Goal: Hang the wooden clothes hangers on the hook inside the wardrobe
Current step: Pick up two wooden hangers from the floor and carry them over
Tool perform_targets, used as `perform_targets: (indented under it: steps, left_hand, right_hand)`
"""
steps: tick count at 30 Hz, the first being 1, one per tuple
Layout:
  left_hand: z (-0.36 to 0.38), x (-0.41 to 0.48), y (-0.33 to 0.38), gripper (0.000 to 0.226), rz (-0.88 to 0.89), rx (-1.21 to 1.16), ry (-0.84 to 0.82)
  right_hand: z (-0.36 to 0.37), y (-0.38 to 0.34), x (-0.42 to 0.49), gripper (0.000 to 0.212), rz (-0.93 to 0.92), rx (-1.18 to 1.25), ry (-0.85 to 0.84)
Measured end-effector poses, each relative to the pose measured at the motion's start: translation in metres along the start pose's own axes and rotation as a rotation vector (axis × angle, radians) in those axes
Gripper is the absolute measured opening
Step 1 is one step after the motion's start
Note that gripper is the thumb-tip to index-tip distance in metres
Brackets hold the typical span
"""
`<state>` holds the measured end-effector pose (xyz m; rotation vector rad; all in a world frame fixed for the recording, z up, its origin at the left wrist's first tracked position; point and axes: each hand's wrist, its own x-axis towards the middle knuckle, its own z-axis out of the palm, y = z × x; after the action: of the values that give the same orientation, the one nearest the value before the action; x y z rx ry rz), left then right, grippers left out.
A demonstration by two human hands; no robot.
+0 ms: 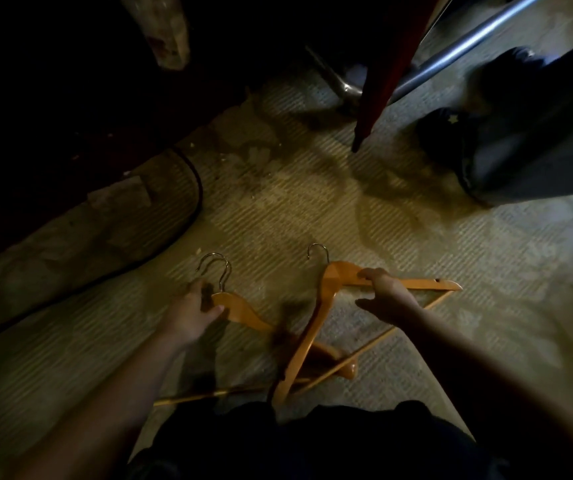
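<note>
- Dark clothing on our lap lies lowest in view, just beneath the bottom tip of the right hanger.
- Our right hand grasps that hanger's upper arm, fingers curled over the wood and thumb spread underneath; its metal hook points away from us.
- Our left hand, left of the right hanger, clenches round the neck of the left hanger, thumb laid on the wood. The hook above it looks doubled in the blur, so we cannot tell if we hold one hanger or two.
- That left hanger's arm runs behind the right hanger's long arm, and the two cross.
- Both are held over a pale ribbed carpet; we cannot tell whether any tip touches it.
- A black cable curves across the carpet, beyond and left of the right hanger.
- Farther beyond it stand a dark red pointed thing and a metal tube.
- Right of those is a dark trouser leg.
</note>
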<state>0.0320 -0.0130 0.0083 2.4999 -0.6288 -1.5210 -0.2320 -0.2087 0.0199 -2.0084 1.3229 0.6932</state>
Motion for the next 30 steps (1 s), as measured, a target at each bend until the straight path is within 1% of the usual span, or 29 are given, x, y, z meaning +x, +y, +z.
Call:
perform_targets:
  steps: [2,6,9,11,13,15,17,19,21,23,26,28,30]
  left_hand:
    - [0.009,0.016,-0.005,0.070,0.027,0.072,-0.009]
    - [0.022,0.026,-0.011,0.088,0.084,0.199,0.002]
    - [0.024,0.029,-0.010,0.092,0.124,0.298,0.012]
    - [0.025,0.029,-0.010,0.089,0.152,0.335,0.031]
    - [0.027,0.029,-0.009,0.083,0.150,0.318,0.040]
    - [0.028,0.027,-0.007,0.078,0.142,0.226,0.029]
    - [0.024,0.022,-0.005,0.076,0.148,0.152,0.009]
    - [0.014,0.012,0.001,0.067,0.185,0.173,-0.017]
    - [0.003,-0.002,0.010,0.054,0.217,0.228,-0.062]
    - [-0.010,-0.022,0.020,0.052,0.217,0.307,-0.121]
    - [-0.032,-0.059,0.034,0.040,0.269,0.351,-0.105]
    - [-0.051,-0.092,0.045,0.046,0.281,0.319,-0.064]
    - [-0.075,-0.130,0.056,0.057,0.215,0.238,-0.068]
  right_hand:
    - [0.007,0.004,0.019,0.062,-0.033,-0.051,0.028]
    - [0.017,0.004,0.043,0.061,-0.070,-0.077,0.070]
    - [0.021,0.000,0.053,0.055,-0.073,-0.085,0.098]
    - [0.021,-0.001,0.056,0.052,-0.077,-0.090,0.105]
    - [0.020,-0.001,0.057,0.057,-0.087,-0.075,0.091]
    - [0.015,-0.001,0.054,0.060,-0.081,-0.026,0.071]
    - [0.004,-0.001,0.048,0.060,-0.062,0.055,0.059]
    - [-0.011,-0.001,0.037,0.058,-0.071,0.096,0.037]
    - [-0.028,-0.004,0.023,0.054,-0.126,0.076,0.002]
    - [-0.045,-0.010,0.002,0.052,-0.156,0.114,-0.017]
    - [-0.072,-0.022,-0.037,0.051,-0.176,0.163,-0.025]
    - [-0.092,-0.033,-0.068,0.046,-0.177,0.189,-0.032]
    - [-0.115,-0.045,-0.105,0.035,-0.174,0.230,-0.055]
